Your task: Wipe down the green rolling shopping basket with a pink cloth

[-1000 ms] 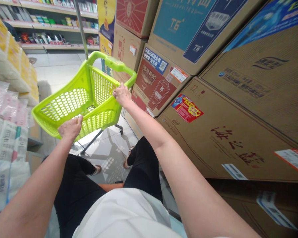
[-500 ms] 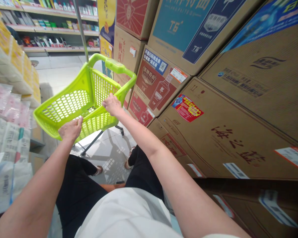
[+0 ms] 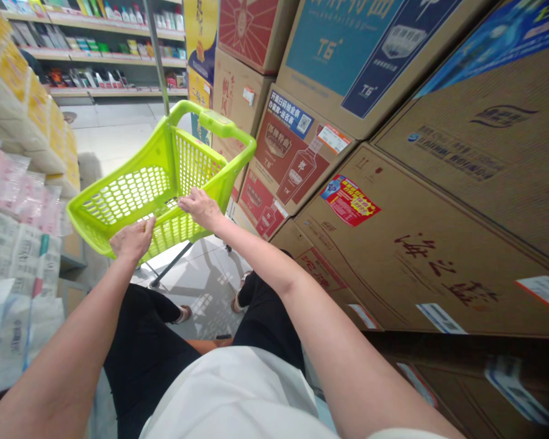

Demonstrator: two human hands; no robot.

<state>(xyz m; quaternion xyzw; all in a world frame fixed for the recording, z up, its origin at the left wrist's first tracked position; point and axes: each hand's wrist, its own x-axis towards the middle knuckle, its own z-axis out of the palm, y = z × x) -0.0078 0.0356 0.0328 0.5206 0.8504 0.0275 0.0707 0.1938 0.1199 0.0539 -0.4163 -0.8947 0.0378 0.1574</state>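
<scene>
From here I've L hand [image 3: 132,239] closed in a fist on near rim [image 3: 166,216] of green cart [image 3: 171,149], cart just ahead of both hands. My R hand [image 3: 200,208], fingers part-bent, is at same rim, just R of L; can't tell if gripping. Stacked cartons [image 3: 297,155] further R.

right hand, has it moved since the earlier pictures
Yes: the right hand has moved away from the stacked boxes, along the near rim of the green cart, toward the left hand.
</scene>
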